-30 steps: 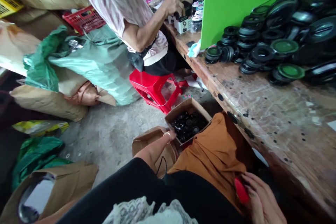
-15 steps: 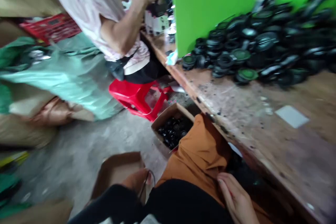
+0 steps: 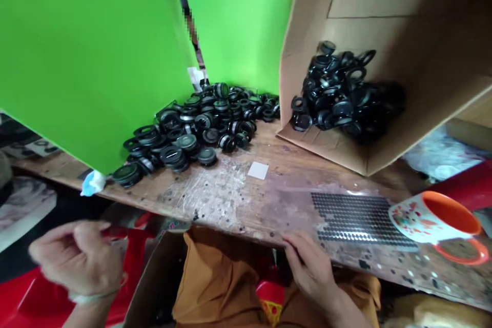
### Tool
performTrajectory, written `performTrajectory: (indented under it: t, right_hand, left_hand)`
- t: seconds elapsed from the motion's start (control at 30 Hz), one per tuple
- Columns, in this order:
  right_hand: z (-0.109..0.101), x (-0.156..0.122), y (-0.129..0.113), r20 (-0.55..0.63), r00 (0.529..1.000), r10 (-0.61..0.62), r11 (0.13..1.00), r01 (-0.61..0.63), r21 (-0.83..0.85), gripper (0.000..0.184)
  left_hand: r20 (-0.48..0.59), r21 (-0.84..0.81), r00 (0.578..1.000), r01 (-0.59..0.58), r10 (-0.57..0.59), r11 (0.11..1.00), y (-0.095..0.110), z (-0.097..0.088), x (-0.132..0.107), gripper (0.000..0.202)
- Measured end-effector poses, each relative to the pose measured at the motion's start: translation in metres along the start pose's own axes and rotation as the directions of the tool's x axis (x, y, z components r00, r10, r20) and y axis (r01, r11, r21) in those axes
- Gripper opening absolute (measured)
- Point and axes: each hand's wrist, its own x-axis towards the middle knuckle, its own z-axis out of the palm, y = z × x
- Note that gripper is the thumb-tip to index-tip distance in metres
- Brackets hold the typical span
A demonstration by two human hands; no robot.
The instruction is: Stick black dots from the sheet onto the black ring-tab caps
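Observation:
My left hand [image 3: 79,261] is raised at the lower left, in front of a red plastic stool [image 3: 28,297]. Its fingers are curled in, and anything inside them is hidden. A light band circles that wrist. My right hand [image 3: 311,269] is at the front edge of the wooden table [image 3: 277,200], its fingers stretched and slightly bent, with nothing visible in them. A pile of black round plastic parts [image 3: 186,141] lies at the table's back left. Nearer the middle is a small white square card [image 3: 258,170]. To the right lies a sheet of small black dots [image 3: 357,220].
An open cardboard box [image 3: 323,151] on its side holds more black round parts [image 3: 342,92]. A white and orange mug [image 3: 413,218] stands at the right. Green panels [image 3: 96,51] rise behind the pile. Another cardboard box [image 3: 151,271] is below the table edge.
My view has swung right from the floor and a co-worker to the table. My left hand has come up from near the floor box; my right hand has moved to the table edge.

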Motion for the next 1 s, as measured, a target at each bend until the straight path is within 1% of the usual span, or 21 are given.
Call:
performTrajectory:
  t: [0.03, 0.07, 0.1, 0.13, 0.2, 0.27, 0.3, 0.33, 0.37, 0.4, 0.47, 0.53, 0.6, 0.67, 0.7, 0.77, 0.87, 1.0]
  right_hand:
    - [-0.002, 0.002, 0.006, -0.028, 0.999, 0.018, 1.0, -0.018, -0.009, 0.032]
    - [-0.002, 0.004, 0.012, -0.045, 0.998, 0.034, 0.999, -0.035, -0.017, 0.03]
    - [-0.002, 0.006, 0.017, -0.056, 0.997, 0.05, 0.998, -0.052, -0.024, 0.028]
    - [-0.002, 0.007, 0.021, -0.062, 0.996, 0.065, 0.997, -0.067, -0.029, 0.027]
    - [0.0, 0.009, 0.026, -0.058, 0.994, 0.094, 0.995, -0.096, -0.032, 0.024]
    - [0.002, 0.009, 0.028, -0.028, 0.992, 0.126, 0.992, -0.126, -0.024, 0.02]
    - [0.002, 0.009, 0.028, -0.01, 0.99, 0.142, 0.99, -0.142, -0.017, 0.02]
    - [0.002, 0.01, 0.028, 0.002, 0.987, 0.162, 0.987, -0.162, -0.008, 0.019]
    - [0.002, 0.01, 0.027, 0.006, 0.983, 0.181, 0.984, -0.181, 0.001, 0.019]
    - [0.003, 0.01, 0.027, 0.003, 0.981, 0.196, 0.981, -0.196, 0.011, 0.02]
    - [0.003, 0.011, 0.026, -0.014, 0.977, 0.212, 0.977, -0.212, 0.021, 0.021]
    - [0.004, 0.012, 0.026, -0.033, 0.977, 0.212, 0.977, -0.212, 0.016, 0.022]
    - [0.006, 0.012, 0.027, -0.044, 0.975, 0.216, 0.976, -0.216, 0.011, 0.022]
    - [0.008, 0.012, 0.028, -0.044, 0.974, 0.222, 0.975, -0.222, 0.006, 0.022]
    - [0.008, 0.012, 0.028, -0.041, 0.974, 0.223, 0.975, -0.224, 0.003, 0.022]
    - [0.009, 0.011, 0.028, -0.029, 0.974, 0.225, 0.974, -0.225, -0.001, 0.022]
    - [0.009, 0.011, 0.027, -0.015, 0.973, 0.229, 0.973, -0.229, -0.002, 0.021]
    - [0.007, 0.012, 0.026, -0.003, 0.976, 0.219, 0.976, -0.219, -0.012, 0.022]
  left_hand:
    - [-0.027, -0.016, 0.995, -0.094, 0.094, 0.995, 0.025, 0.005, 0.017, 0.037]
    - [-0.045, -0.032, 0.981, -0.189, 0.187, 0.981, 0.05, 0.014, 0.032, 0.038]
    - [-0.06, -0.047, 0.958, -0.283, 0.28, 0.958, 0.076, 0.025, 0.047, 0.038]
    - [-0.074, -0.062, 0.926, -0.374, 0.37, 0.925, 0.099, 0.039, 0.061, 0.038]
    - [-0.109, -0.088, 0.837, -0.545, 0.536, 0.834, 0.142, 0.07, 0.089, 0.037]
    - [-0.133, -0.094, 0.729, -0.684, 0.672, 0.724, 0.18, 0.102, 0.117, 0.033]
    - [-0.122, -0.083, 0.678, -0.735, 0.725, 0.673, 0.198, 0.118, 0.131, 0.033]
    - [-0.077, -0.053, 0.645, -0.764, 0.761, 0.643, 0.215, 0.133, 0.145, 0.034]
    - [-0.008, 0.003, 0.635, -0.773, 0.773, 0.635, 0.233, 0.148, 0.159, 0.037]
    - [0.075, 0.072, 0.635, -0.772, 0.769, 0.631, 0.25, 0.162, 0.172, 0.045]
    - [0.116, 0.118, 0.655, -0.756, 0.747, 0.644, 0.282, 0.188, 0.196, 0.06]
    - [0.125, 0.149, 0.688, -0.725, 0.715, 0.672, 0.307, 0.21, 0.215, 0.07]
    - [0.131, 0.179, 0.725, -0.688, 0.676, 0.703, 0.322, 0.226, 0.228, 0.075]
    - [0.133, 0.2, 0.752, -0.658, 0.645, 0.726, 0.328, 0.236, 0.237, 0.073]
    - [0.134, 0.206, 0.758, -0.651, 0.638, 0.731, 0.328, 0.239, 0.238, 0.07]
    - [0.139, 0.206, 0.757, -0.653, 0.639, 0.729, 0.324, 0.243, 0.238, 0.063]
    - [0.155, 0.181, 0.741, -0.671, 0.653, 0.719, 0.314, 0.244, 0.229, 0.059]
    - [0.173, 0.107, 0.734, -0.677, 0.657, 0.728, 0.296, 0.241, 0.218, 0.053]
